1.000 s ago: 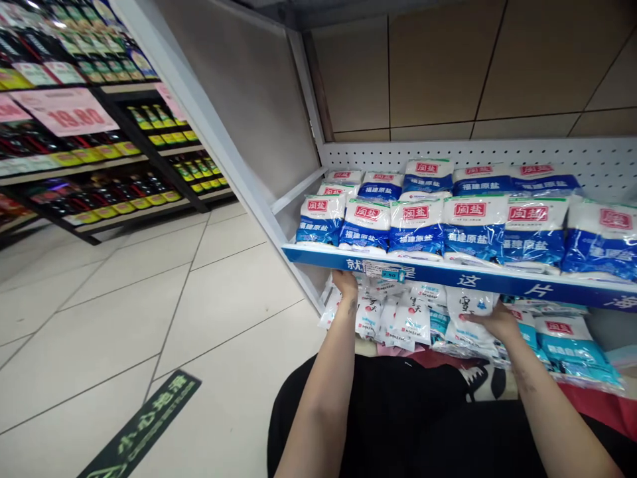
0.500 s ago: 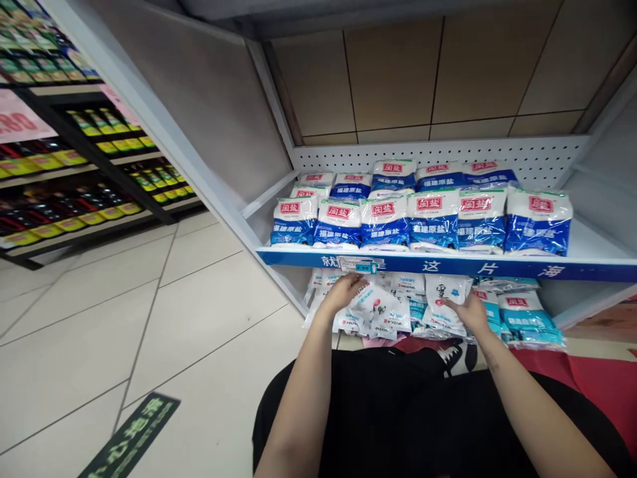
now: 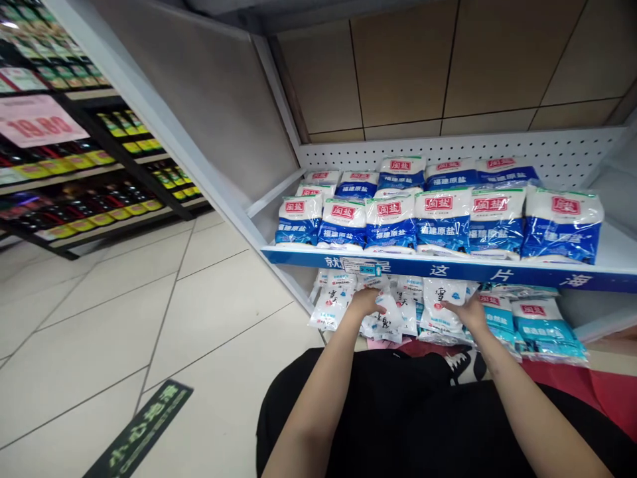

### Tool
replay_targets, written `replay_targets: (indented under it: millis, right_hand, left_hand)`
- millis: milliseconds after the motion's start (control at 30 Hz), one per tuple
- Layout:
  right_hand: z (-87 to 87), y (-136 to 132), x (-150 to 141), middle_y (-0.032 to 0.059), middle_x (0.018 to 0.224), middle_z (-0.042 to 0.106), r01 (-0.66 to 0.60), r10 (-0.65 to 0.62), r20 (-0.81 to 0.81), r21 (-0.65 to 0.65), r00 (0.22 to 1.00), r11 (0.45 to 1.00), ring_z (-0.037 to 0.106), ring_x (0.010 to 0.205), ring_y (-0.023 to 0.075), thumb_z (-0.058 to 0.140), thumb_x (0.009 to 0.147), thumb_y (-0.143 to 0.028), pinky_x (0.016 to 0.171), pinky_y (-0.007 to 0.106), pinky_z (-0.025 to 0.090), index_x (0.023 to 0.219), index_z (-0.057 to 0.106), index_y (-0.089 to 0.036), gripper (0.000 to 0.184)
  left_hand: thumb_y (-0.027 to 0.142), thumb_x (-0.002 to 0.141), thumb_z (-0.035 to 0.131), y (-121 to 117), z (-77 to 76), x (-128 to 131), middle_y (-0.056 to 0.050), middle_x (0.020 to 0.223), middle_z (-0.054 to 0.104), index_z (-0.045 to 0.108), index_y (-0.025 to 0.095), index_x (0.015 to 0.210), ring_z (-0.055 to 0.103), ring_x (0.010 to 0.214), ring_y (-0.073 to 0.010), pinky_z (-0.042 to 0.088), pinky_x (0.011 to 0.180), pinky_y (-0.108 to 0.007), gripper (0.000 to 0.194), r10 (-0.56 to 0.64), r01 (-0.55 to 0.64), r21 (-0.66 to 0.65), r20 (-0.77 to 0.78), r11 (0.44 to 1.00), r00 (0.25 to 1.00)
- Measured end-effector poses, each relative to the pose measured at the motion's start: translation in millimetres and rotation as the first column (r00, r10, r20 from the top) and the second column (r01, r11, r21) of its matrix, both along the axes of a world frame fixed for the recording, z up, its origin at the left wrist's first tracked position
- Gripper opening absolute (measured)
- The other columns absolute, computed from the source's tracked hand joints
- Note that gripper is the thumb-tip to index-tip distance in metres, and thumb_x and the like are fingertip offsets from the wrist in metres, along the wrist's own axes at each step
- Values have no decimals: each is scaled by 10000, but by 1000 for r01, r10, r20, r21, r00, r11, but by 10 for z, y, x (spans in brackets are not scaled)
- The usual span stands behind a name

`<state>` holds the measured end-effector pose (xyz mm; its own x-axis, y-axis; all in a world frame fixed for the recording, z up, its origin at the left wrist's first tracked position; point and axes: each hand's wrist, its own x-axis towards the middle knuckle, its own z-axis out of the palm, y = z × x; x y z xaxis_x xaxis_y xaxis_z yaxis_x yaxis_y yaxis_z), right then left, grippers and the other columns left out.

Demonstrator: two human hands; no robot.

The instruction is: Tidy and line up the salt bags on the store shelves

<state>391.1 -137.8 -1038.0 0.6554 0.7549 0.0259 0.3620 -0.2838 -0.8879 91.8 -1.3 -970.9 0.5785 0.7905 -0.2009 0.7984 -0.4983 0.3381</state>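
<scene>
Head view: Beneath a shelf (image 3: 480, 270) of blue packs (image 3: 391, 226), white packs (image 3: 334, 302) sit left of teal packs (image 3: 542, 325). The left hand's (image 3: 364, 304) grip holds a tilted white pack (image 3: 391, 320); the right hand's (image 3: 472, 313), a second white pack (image 3: 438, 312) by its edge. A price tag (image 3: 365, 267) fronts the shelf.

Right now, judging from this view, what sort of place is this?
Probably a supermarket: blue and white plastic packets on a white shelf, a pink rectangular sign reading 19.80, and rows of dark bottles with yellow labels.
</scene>
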Motion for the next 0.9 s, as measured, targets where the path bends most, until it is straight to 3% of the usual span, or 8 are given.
replay_targets:
  millis: [100, 233, 333, 433, 600, 733, 800, 900]
  right_hand:
    - [71, -49, -133, 280, 1286, 542, 138, -141, 188, 29, 972, 990, 550, 1176, 420, 861, 528, -562, 997, 483, 469, 1447, 280, -5, 1221]
    - [169, -150, -438, 345, 1487, 253, 193, -227, 642, 123, 733, 973, 270, 1366, 513, 823, 708, -362, 1094, 632, 297, 1504, 232, 7, 1058]
    - [143, -151, -621, 207, 1490, 366, -153, 153, 844, -85, 514, 985, 349, 1327, 448, 546, 839, -36, 1030, 591, 377, 1349, 545, -150, 523]
    - [43, -67, -714, 153, 1232, 596, -415, 469, 813, -316, 345, 853, 519, 1128, 346, 383, 778, 96, 940, 463, 464, 1045, 699, -161, 487]
    - [-80, 6, -758, 135, 1253, 583, -527, 485, 648, -149, 587, 837, 506, 1152, 339, 600, 775, -128, 1012, 479, 430, 1318, 554, -140, 545]
    - [-60, -14, -741, 127, 1258, 590, -488, 453, 376, -2, 808, 873, 534, 1168, 338, 609, 851, -564, 983, 458, 435, 1322, 506, -181, 616]
    - [-38, 2, -720, 113, 1100, 642, -464, 442, 266, 23, 856, 885, 593, 1058, 304, 494, 921, -629, 925, 408, 453, 1182, 574, -180, 526]
    - [-35, 43, -703, 108, 959, 641, -489, 471, 268, 2, 841, 872, 599, 945, 303, 430, 936, -704, 855, 404, 448, 1064, 628, -178, 576]
  left_hand:
    - [329, 751, 782, -31, -10, -16, -93, 1106, 710, 683, 234, 1093, 644, 1074, -311, 473, 869, -307, 368, -2, 2, 33, 8, 999, 1000]
    - [384, 860, 688, -32, 69, -40, -122, 1124, 700, 681, 215, 1098, 628, 1104, -330, 460, 902, -342, 292, 17, -21, 116, 41, 993, 999]
    - [487, 899, 626, -3, 140, -48, -147, 1144, 690, 657, 186, 1170, 620, 1112, -353, 475, 877, -366, 406, 44, -59, 170, 95, 984, 995]
    - [443, 892, 647, -14, 156, -26, -144, 1109, 701, 692, 164, 1098, 625, 1092, -345, 478, 907, -387, 349, -32, 3, 215, 128, 977, 991]
    - [84, 862, 566, -217, 95, 161, -62, 1006, 718, 724, 219, 944, 581, 1158, -232, 300, 1158, -395, 223, -389, 321, 345, 147, 882, 910]
    - [210, 903, 588, -381, -25, 490, -78, 1119, 691, 689, 225, 1056, 501, 1270, -227, 221, 1211, -423, 184, -407, 305, 363, 248, 880, 879]
    - [330, 878, 659, -346, -113, 600, -105, 1225, 649, 657, 210, 1131, 462, 1313, -261, 239, 1205, -449, 280, -317, 218, 302, 332, 928, 889]
    - [419, 722, 813, -80, -246, 499, -112, 1246, 629, 616, 210, 1191, 497, 1283, -308, 351, 1143, -472, 550, 220, -316, 47, 619, 948, 754]
